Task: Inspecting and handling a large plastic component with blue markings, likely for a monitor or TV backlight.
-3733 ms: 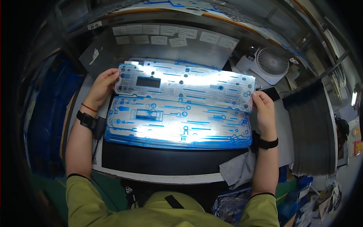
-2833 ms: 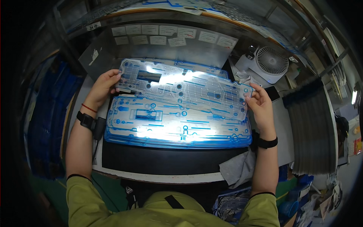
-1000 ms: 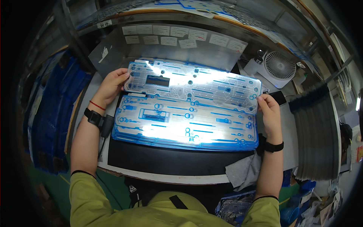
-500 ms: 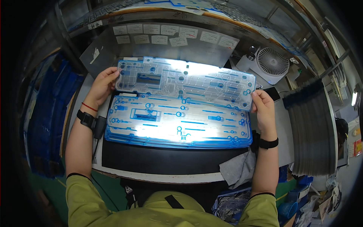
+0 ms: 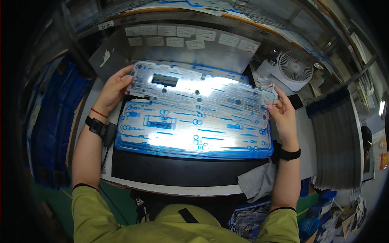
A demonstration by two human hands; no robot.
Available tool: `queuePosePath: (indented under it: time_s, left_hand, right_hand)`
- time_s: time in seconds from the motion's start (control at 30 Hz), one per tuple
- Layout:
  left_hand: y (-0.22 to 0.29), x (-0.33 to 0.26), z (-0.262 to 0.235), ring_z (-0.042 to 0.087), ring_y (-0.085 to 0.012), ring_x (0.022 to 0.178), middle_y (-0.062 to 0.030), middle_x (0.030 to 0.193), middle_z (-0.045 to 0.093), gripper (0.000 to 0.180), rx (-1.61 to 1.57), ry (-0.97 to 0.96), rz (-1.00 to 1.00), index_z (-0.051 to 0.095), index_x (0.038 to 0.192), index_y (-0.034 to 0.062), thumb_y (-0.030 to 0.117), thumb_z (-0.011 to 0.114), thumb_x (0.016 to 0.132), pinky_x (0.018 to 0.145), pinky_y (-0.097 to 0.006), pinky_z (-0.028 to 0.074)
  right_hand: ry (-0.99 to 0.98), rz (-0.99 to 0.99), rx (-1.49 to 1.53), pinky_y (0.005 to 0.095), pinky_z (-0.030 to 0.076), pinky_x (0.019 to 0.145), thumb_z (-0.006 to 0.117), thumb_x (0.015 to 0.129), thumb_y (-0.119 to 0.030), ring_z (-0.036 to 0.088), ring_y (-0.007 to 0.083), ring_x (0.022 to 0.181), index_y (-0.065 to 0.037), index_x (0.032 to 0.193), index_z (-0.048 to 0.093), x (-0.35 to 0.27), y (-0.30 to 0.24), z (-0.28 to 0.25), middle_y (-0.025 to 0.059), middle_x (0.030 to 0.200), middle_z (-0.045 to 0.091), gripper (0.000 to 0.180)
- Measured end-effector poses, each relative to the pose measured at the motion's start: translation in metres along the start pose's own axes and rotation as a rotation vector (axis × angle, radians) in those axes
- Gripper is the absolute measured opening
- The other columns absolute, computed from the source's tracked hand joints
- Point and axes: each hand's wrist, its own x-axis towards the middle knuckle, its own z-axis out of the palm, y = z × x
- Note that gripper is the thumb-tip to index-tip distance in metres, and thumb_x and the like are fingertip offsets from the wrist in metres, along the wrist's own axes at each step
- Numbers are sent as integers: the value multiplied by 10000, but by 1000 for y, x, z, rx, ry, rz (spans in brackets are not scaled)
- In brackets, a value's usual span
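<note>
A clear plastic sheet (image 5: 184,86) with printed lines, small holes and a rectangular cutout is stretched between my hands. My left hand (image 5: 116,87) pinches its left end, and my right hand (image 5: 282,114) pinches its right end with the index finger extended. The sheet slants down to the right, over the far part of a stack of similar clear sheets with blue markings (image 5: 170,135). Glare whitens the middle of both. Behind the held sheet, more blue-marked sheet edge (image 5: 170,63) shows, partly hidden.
A black mat (image 5: 174,168) lies under the stack, with a grey cloth (image 5: 257,181) at its front right corner. A white fan (image 5: 295,72) stands at the back right. Hanging dark sheets (image 5: 338,141) flank the right, blue ones (image 5: 58,133) the left.
The held sheet has tilted, its right end dropping lower over the stack. Blue-marked edges behind it have come into sight. Both hands keep their hold.
</note>
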Motion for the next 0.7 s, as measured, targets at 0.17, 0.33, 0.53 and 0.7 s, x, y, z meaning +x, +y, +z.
queuePosePath:
  time_s: [0.17, 0.33, 0.53, 0.7]
  left_hand:
    - [-2, 2, -5, 503, -32, 668, 27, 883, 611, 296, 15, -49, -80, 548, 1236, 16, 173, 545, 985, 580, -165, 405]
    - [-4, 3, -4, 522, -32, 627, 14, 860, 602, 228, -6, -56, -127, 552, 1170, 32, 184, 522, 1002, 533, -144, 415]
    - [1, 1, 0, 533, -32, 624, 6, 869, 608, 252, -30, -21, -106, 543, 1202, 29, 190, 496, 1014, 523, -139, 415]
    - [0, 0, -5, 529, -35, 653, 2, 867, 608, 280, -75, -73, -63, 537, 1231, 25, 200, 476, 1020, 530, -145, 416]
  right_hand:
    - [-28, 0, 3, 211, 460, 673, 606, 906, 4, 592, 74, 790, -7, 1331, 444, 2, 8, -8, 54, 969, 629, 455]
    - [-35, 16, 6, 211, 455, 670, 604, 907, 8, 590, 72, 773, -7, 1341, 433, 2, 5, -4, 49, 946, 622, 466]
    - [-29, 24, -3, 210, 453, 670, 599, 913, 10, 585, 69, 757, 0, 1358, 414, 1, 2, -1, 41, 935, 621, 482]
    - [-41, 2, 1, 215, 463, 672, 598, 908, 24, 584, 79, 745, 5, 1332, 418, 2, 7, -4, 50, 923, 621, 461]
